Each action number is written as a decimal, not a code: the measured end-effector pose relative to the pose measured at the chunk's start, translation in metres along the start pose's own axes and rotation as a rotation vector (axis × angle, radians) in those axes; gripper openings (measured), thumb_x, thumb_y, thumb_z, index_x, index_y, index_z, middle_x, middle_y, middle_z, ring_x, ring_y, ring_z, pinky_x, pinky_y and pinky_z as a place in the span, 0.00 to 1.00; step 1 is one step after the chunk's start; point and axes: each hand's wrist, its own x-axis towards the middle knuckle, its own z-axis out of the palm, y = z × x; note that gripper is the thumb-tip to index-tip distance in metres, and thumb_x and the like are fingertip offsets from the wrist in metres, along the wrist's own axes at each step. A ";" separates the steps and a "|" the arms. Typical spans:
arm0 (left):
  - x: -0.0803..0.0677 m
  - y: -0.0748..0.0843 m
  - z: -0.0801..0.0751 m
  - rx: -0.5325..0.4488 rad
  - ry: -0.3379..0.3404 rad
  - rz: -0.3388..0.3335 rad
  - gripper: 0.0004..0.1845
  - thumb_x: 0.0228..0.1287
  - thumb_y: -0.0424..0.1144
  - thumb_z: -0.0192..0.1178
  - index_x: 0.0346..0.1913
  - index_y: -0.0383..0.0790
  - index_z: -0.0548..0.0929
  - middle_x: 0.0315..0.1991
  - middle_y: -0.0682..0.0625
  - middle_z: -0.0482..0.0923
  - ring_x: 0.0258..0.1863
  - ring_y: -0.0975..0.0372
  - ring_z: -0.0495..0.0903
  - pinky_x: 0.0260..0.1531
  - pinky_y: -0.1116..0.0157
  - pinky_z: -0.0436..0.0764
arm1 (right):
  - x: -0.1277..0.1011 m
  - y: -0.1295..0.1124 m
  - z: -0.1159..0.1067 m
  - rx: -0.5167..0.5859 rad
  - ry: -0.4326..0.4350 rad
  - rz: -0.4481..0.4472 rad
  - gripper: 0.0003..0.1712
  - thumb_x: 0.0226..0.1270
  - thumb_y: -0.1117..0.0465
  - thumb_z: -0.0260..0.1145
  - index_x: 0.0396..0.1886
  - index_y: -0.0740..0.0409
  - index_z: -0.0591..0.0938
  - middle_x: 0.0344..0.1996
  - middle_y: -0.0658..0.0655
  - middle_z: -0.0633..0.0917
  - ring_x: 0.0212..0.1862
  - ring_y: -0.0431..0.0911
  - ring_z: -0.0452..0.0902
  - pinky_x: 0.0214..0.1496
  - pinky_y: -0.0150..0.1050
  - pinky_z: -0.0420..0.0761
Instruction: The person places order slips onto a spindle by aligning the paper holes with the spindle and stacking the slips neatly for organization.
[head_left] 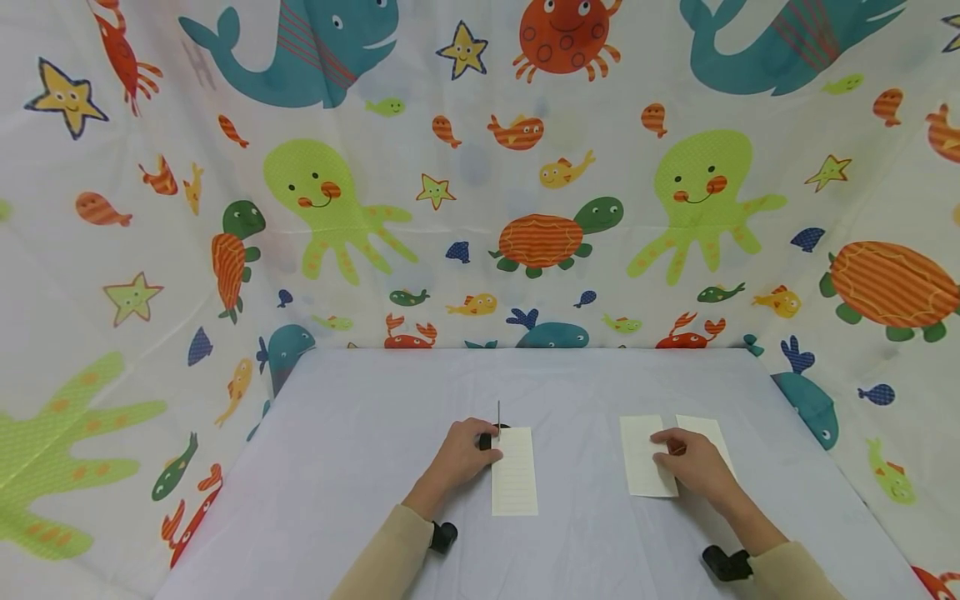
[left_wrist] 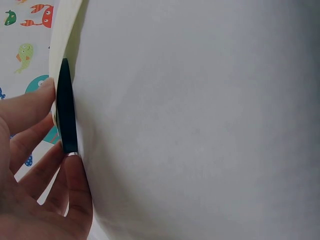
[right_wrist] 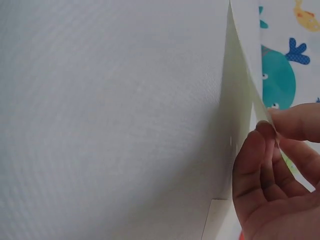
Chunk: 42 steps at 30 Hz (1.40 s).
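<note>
A narrow lined paper strip (head_left: 514, 475) lies on the pale table (head_left: 360, 450) at centre. My left hand (head_left: 483, 440) pinches a black clip (head_left: 492, 437) at the strip's top left corner; a thin silver handle stands up from it. In the left wrist view the fingers (left_wrist: 47, 90) and thumb grip the dark clip (left_wrist: 65, 107) on the cream paper edge (left_wrist: 62, 30). To the right, my right hand (head_left: 663, 442) rests over a cream sheet (head_left: 641, 467), with a second sheet (head_left: 708, 433) beside it. In the right wrist view the right hand (right_wrist: 267, 124) pinches a lifted edge of the sheet (right_wrist: 237, 100).
A sea-animal printed cloth (head_left: 480, 208) walls in the table at the back and on both sides. Black wrist camera mounts (head_left: 726, 563) sit on both beige sleeves. Another paper's corner (right_wrist: 215, 222) shows under the lifted sheet.
</note>
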 end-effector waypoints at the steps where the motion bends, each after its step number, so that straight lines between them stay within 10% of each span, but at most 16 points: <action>1: 0.000 0.000 0.000 0.000 -0.001 -0.001 0.18 0.60 0.37 0.73 0.53 0.37 0.86 0.57 0.41 0.80 0.61 0.46 0.74 0.61 0.46 0.73 | 0.000 0.000 0.001 0.013 0.001 0.003 0.18 0.66 0.64 0.69 0.54 0.66 0.83 0.42 0.61 0.79 0.45 0.54 0.74 0.39 0.40 0.77; 42: 0.001 -0.001 0.001 -0.009 -0.004 -0.023 0.18 0.62 0.38 0.71 0.54 0.38 0.86 0.59 0.42 0.79 0.61 0.48 0.73 0.62 0.47 0.73 | -0.008 -0.037 0.028 0.379 -0.025 -0.036 0.21 0.65 0.64 0.72 0.56 0.66 0.82 0.49 0.62 0.81 0.44 0.47 0.80 0.41 0.32 0.81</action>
